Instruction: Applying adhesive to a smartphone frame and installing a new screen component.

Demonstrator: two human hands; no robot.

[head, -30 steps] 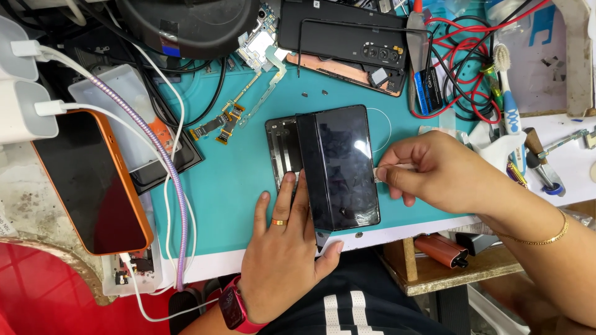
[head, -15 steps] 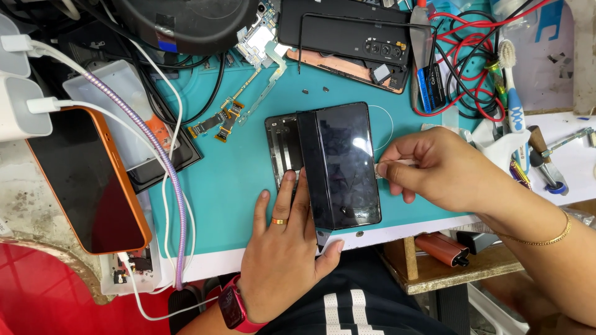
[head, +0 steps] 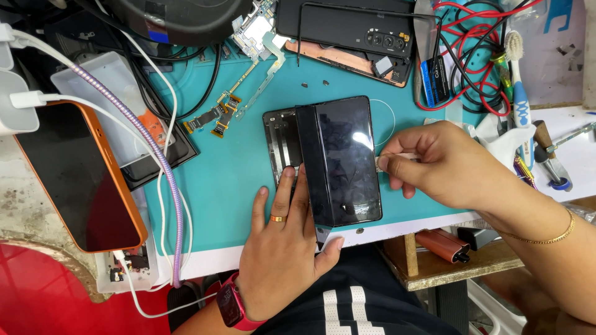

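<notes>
A dark folding phone point(head: 338, 161) lies in the middle of the teal mat point(head: 230, 186) on the tabletop point(head: 397, 231), its glossy black panel half covering a black inner frame point(head: 282, 146) that shows at its left. The left hand point(head: 285, 248) lies flat and spread, fingers pressing the near left edge of the phone and the frame, thumb hooked round the near corner; it grips nothing. A gold ring sits on one finger and a red watch point(head: 231, 307) on the wrist. The right hand point(head: 444, 164) is pinched narrow on a small pale tool point(head: 388, 161), whose tip touches the phone's right edge. To the left lies an orange-cased phone point(head: 77, 180) with white cables point(head: 167, 205) beside it. At the far edge rests an opened black phone back point(head: 347, 28), with red wires point(head: 472, 56) and a toothbrush point(head: 518, 74) to the right.
</notes>
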